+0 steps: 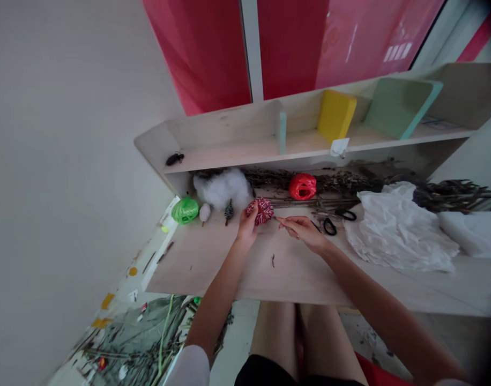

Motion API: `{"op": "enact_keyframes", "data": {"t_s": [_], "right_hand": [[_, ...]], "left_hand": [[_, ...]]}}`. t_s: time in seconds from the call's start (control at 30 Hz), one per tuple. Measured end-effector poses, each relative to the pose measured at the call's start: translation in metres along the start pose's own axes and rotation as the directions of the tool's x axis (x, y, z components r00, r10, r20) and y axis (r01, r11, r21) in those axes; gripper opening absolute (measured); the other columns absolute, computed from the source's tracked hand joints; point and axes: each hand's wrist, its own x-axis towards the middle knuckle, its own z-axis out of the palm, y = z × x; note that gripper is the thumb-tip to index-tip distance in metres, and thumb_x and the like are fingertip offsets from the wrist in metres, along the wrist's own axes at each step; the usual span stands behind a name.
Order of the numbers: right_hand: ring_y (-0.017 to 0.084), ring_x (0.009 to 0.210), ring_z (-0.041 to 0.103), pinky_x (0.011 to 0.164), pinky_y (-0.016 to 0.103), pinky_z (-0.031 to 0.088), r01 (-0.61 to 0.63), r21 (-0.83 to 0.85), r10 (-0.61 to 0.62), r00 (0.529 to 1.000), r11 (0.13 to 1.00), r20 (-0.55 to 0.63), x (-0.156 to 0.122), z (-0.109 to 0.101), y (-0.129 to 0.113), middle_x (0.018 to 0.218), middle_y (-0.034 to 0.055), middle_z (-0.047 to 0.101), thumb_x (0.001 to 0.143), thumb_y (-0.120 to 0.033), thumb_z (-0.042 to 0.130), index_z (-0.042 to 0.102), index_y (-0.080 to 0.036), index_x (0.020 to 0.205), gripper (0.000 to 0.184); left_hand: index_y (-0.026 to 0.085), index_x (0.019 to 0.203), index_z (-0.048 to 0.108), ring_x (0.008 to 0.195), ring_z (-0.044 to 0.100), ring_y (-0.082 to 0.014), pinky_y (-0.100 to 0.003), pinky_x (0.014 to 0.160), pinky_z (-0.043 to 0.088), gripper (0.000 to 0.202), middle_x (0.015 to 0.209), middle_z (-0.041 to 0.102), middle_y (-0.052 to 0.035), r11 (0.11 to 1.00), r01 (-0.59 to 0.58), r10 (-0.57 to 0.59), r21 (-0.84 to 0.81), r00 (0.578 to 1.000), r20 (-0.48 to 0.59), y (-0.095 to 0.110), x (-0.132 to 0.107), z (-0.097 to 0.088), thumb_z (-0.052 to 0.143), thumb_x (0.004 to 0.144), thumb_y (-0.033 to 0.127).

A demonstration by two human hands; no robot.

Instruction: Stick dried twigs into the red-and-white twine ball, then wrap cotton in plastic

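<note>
From the head view: gripping one red-and-white ball (265, 212) in the left hand (249, 222) over the table (297, 279), seemingly to steady it; pinching one thin dark piece (275, 217), too small to identify, at its right edge with the right hand (299, 227). Counting one green ball (185, 210) and two small stick-ended bundles (229, 209) leftward, perhaps set for easy reach; one red ball (297, 186) behind; one pair of black-handled scissors (329, 232) rightward.

Single view, head-worn. Desk (297, 276) is viewed from above the lap (274, 332), forward and downward, at fairly close range; left hand (249, 222) and right hand (304, 230) are framed centrally, shelf (237, 151) beyond.
</note>
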Motion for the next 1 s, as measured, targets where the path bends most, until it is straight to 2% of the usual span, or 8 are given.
{"op": "enact_keyframes", "data": {"t_s": [0.13, 0.27, 0.43, 0.6, 0.73, 0.87, 1.0], "right_hand": [[0.008, 0.045, 0.026, 0.048, 0.026, 0.018, -0.048, -0.098, 0.057, 0.994, 0.994, 0.095, -0.003, 0.005, -0.002, 0.045, -0.0069, 0.031, 0.071, -0.063, 0.064, 0.071, -0.015, 0.074, 0.048], [0.008, 0.047, 0.028, 0.048, 0.025, 0.018, -0.075, -0.148, 0.094, 0.988, 0.986, 0.125, -0.002, 0.004, 0.001, 0.046, -0.0064, 0.033, 0.069, -0.064, 0.065, 0.072, -0.014, 0.075, 0.051], [0.007, 0.045, 0.026, 0.047, 0.025, 0.019, -0.128, -0.121, 0.137, 0.988, 0.984, 0.067, 0.001, -0.001, 0.006, 0.045, -0.0077, 0.034, 0.067, -0.066, 0.065, 0.072, -0.013, 0.079, 0.055], [0.006, 0.043, 0.024, 0.044, 0.024, 0.015, -0.217, -0.046, 0.22, 0.972, 0.975, 0.083, 0.002, -0.005, 0.004, 0.046, -0.0088, 0.032, 0.064, -0.064, 0.068, 0.071, -0.012, 0.081, 0.054], [0.005, 0.045, 0.021, 0.044, 0.023, 0.013, -0.246, 0.073, 0.238, 0.966, 0.966, 0.1, 0.003, -0.009, 0.004, 0.049, -0.0092, 0.03, 0.06, -0.058, 0.074, 0.069, -0.013, 0.08, 0.05], [0.004, 0.047, 0.02, 0.046, 0.022, 0.013, -0.24, 0.174, 0.204, 0.958, 0.955, 0.203, 0.005, -0.013, 0.008, 0.052, -0.0098, 0.027, 0.064, -0.055, 0.074, 0.068, -0.013, 0.082, 0.047], [0.005, 0.048, 0.019, 0.047, 0.023, 0.014, -0.177, 0.122, 0.148, 0.965, 0.977, 0.215, 0.005, -0.012, 0.008, 0.051, -0.0096, 0.027, 0.068, -0.056, 0.072, 0.068, -0.013, 0.076, 0.044]], "left_hand": [[0.017, 0.103, 0.065, 0.101, 0.066, -0.0187, -0.03, 0.087, 0.053, 0.042, 0.107, 0.07, -0.0072, 0.999, -0.031, 0.031, -0.019, 0.999, -0.02, -0.004, 0.002, 0.001, 0.07, 0.075, 0.048], [0.021, 0.113, 0.062, 0.105, 0.064, -0.0174, -0.029, 0.086, 0.054, 0.04, 0.117, 0.068, -0.0062, 0.989, 0.09, -0.093, -0.117, 0.996, -0.017, 0.002, 0.003, -0.002, 0.062, 0.083, 0.047], [0.022, 0.122, 0.059, 0.112, 0.062, -0.0188, -0.03, 0.089, 0.054, 0.042, 0.121, 0.066, -0.0079, 0.939, 0.251, -0.228, -0.237, 0.966, 0.118, 0.015, 0.0, -0.003, 0.052, 0.089, 0.048], [0.026, 0.123, 0.059, 0.115, 0.061, -0.0201, -0.029, 0.087, 0.055, 0.04, 0.119, 0.067, -0.0056, 0.925, 0.303, -0.25, -0.231, 0.94, 0.232, 0.016, -0.006, -0.002, 0.053, 0.088, 0.046], [0.026, 0.121, 0.061, 0.116, 0.06, -0.0193, -0.027, 0.086, 0.055, 0.038, 0.117, 0.068, -0.0055, 0.921, 0.333, -0.273, -0.202, 0.921, 0.277, 0.017, -0.006, -0.004, 0.054, 0.088, 0.044], [0.021, 0.12, 0.062, 0.116, 0.06, -0.0176, -0.025, 0.086, 0.055, 0.041, 0.111, 0.07, -0.0078, 0.906, 0.32, -0.261, -0.275, 0.937, 0.23, 0.022, -0.002, -0.007, 0.047, 0.091, 0.046], [0.02, 0.122, 0.06, 0.116, 0.06, -0.0163, -0.024, 0.088, 0.055, 0.04, 0.113, 0.069, -0.0059, 0.88, 0.21, -0.177, -0.425, 0.977, 0.117, 0.024, 0.001, -0.008, 0.043, 0.094, 0.043]]}}
